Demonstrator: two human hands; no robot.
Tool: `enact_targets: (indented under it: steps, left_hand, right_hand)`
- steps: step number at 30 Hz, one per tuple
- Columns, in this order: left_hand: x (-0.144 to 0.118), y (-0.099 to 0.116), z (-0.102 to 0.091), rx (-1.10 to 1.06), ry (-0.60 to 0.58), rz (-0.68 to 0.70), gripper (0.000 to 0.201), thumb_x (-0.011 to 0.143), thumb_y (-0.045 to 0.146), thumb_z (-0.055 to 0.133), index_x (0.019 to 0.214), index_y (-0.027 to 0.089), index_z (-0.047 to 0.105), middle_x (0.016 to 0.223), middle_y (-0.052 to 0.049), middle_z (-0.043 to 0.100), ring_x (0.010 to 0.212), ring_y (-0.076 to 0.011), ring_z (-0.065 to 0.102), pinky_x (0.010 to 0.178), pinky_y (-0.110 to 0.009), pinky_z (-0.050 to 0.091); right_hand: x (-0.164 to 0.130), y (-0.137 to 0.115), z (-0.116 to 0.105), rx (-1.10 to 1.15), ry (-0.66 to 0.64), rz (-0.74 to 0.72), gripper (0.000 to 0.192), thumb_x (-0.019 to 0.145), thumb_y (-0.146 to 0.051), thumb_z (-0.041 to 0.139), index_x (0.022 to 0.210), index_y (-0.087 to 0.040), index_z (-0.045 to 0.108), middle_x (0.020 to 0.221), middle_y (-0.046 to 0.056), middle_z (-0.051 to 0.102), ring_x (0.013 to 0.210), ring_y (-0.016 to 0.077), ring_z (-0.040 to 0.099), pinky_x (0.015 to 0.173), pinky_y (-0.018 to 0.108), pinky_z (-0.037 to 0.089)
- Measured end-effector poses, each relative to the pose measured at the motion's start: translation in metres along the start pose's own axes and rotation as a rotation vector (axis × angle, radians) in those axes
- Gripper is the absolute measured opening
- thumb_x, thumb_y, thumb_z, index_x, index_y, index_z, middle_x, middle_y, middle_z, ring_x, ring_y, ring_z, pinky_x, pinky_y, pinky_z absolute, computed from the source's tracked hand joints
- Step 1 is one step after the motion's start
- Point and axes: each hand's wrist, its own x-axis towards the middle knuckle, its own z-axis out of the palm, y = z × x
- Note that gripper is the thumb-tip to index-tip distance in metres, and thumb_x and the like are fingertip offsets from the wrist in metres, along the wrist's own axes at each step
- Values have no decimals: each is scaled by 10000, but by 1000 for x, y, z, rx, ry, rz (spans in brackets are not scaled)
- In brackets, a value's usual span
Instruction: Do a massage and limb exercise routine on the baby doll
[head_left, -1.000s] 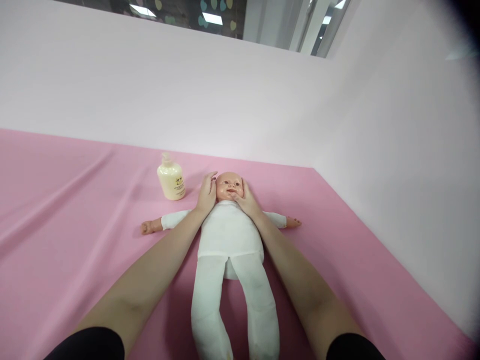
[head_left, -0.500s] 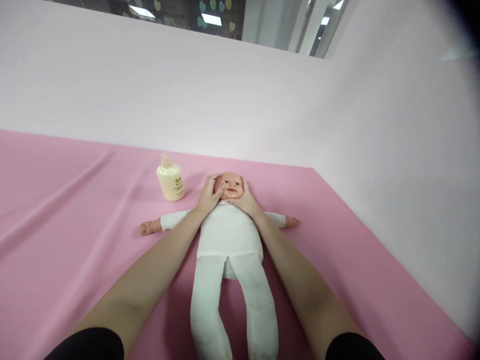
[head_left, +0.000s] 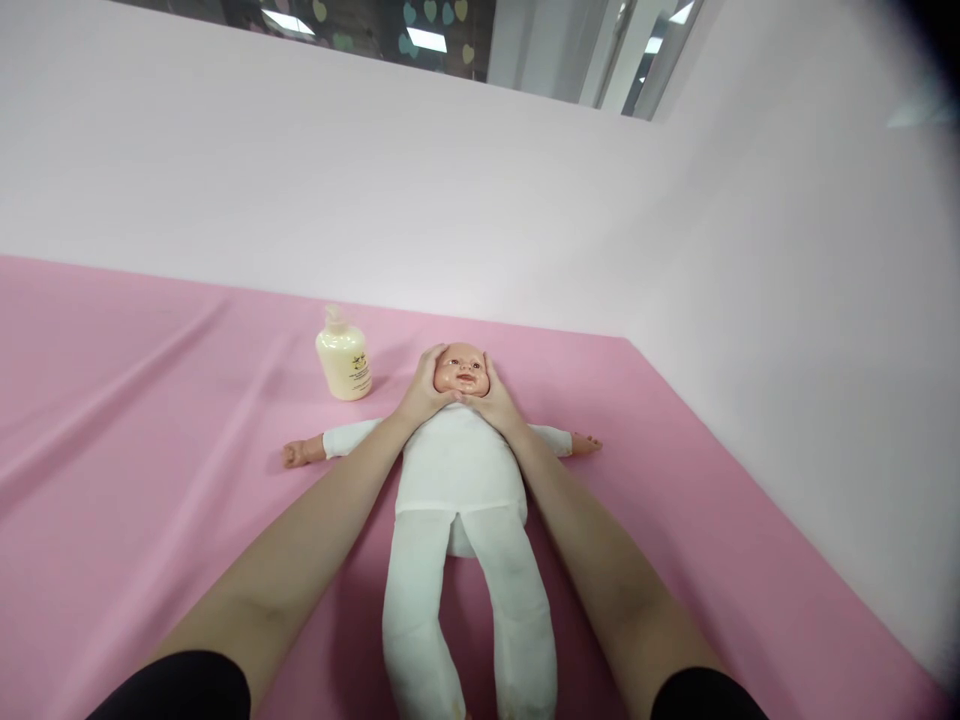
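Note:
A baby doll (head_left: 461, 465) with a white cloth body lies on its back, its arms stretched out to the sides and its legs toward me. My left hand (head_left: 426, 390) cups the left side of the doll's head, thumb under the chin. On the opposite side, my right hand (head_left: 493, 398) curves round the cheek and jaw, its thumb meeting the left one below the chin. Fingers of both hands are partly hidden beside the head. The doll's face shows between my hands.
A pale yellow pump bottle (head_left: 345, 362) stands left of the doll's head. The pink padded surface (head_left: 187, 400) has folds at the left. White walls (head_left: 375, 190) rise at the back and right, with a window (head_left: 450, 40) above the back one.
My left thumb has slid from the doll's cheek down to under its chin. The right hand stays at the jaw; the bottle stands where it was.

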Motion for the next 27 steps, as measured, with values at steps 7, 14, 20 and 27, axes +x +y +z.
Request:
enact_targets:
  steps: [7,14,20,27]
  left_hand:
    - [1,0,0,-27,-3,-48,1025,547,723,677,1337,176,319,1357,-168,359,1301,-345,350,1105,-499,265]
    - [1,-4,-1,-74,-34,-91,1067,525,709,701,1358,179,296,1386,-165,332,1325,-350,321,1115,-497,252]
    - [1,-5,-1,-83,-31,-85,1075,521,708,703,1357,164,302,1387,-177,332,1323,-354,326,1118,-499,247]
    - [1,-3,-2,-42,-29,-101,921,630,620,686,1355,188,318,1392,-156,353,1324,-333,338,1111,-501,264]
  right_hand:
    - [0,1,-3,-41,23,2,1250,548,-423,826,1489,-215,29,1445,84,407,1280,244,464,1087,383,365]
    - [-2,-2,-2,5,-4,31,1245,565,-416,816,1487,-227,0,1459,77,388,1278,233,465,1074,364,381]
    - [-2,0,-3,17,-36,28,1216,602,-404,796,1486,-237,-23,1481,84,349,1292,222,451,1083,366,370]
    - [-1,1,-7,-78,-46,25,1142,664,-519,725,1483,-275,-31,1530,40,244,1356,203,359,1142,388,268]
